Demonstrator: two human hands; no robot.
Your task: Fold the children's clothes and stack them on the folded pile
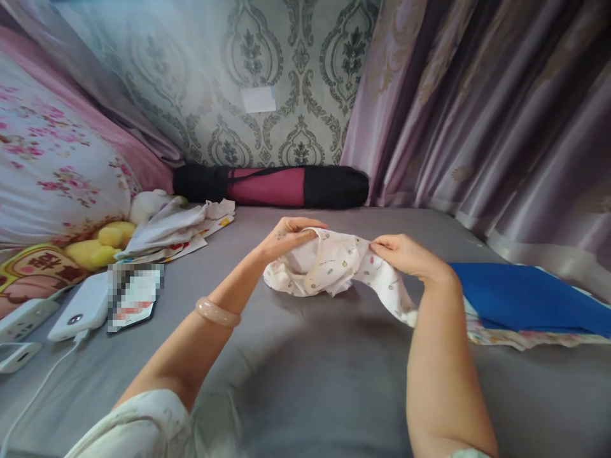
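A small white baby top (337,261) with a scattered print hangs between my two hands, just above the grey bed sheet. My left hand (289,236) grips it at the neckline or upper edge on the left, thumb and fingers closed over the cloth. My right hand (398,251) pinches the fabric near the shoulder on the right. From there one sleeve (394,292) droops down toward my right forearm. The lower left part of the garment is bunched up. A pale bangle (217,313) circles my left wrist.
A black and maroon rolled bag (267,186) lies along the wall. Left are folded clothes (165,226), yellow plush toys (107,242), a white power bank (81,305) with a cable, a phone (136,299) and a power strip (26,321). Right lies blue folded cloth (534,299).
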